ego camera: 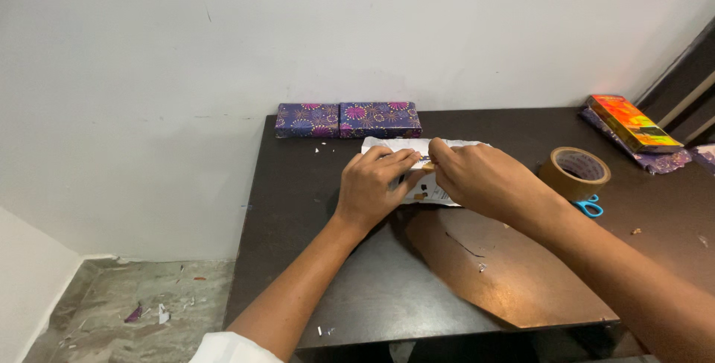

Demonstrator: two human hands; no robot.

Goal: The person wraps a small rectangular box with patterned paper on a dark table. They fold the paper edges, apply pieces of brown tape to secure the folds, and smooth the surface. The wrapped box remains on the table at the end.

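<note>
1. White-wrapped box (417, 173) lies directly under your fingers on the dark table (357, 288); its long axis runs left to right, parallel to the wall; both hands sit equally close, meeting over its middle.
2. Your left hand (370, 188) rests flat on the box's left half, fingers stretched rightward and pressing the paper down; they are extended, not curled round anything.
3. Your right hand (480, 177) comes from the right; thumb and forefinger are pinched together at a small tan bit, likely tape, on the box top, touching the left fingertips.
4. Beyond your fingers, against the wall, two purple patterned boxes (348, 119) lie end to end.
5. Right of your right hand stand a brown tape roll (574, 173) and blue-handled scissors (590, 207); farther right, an orange box (633, 122).
</note>
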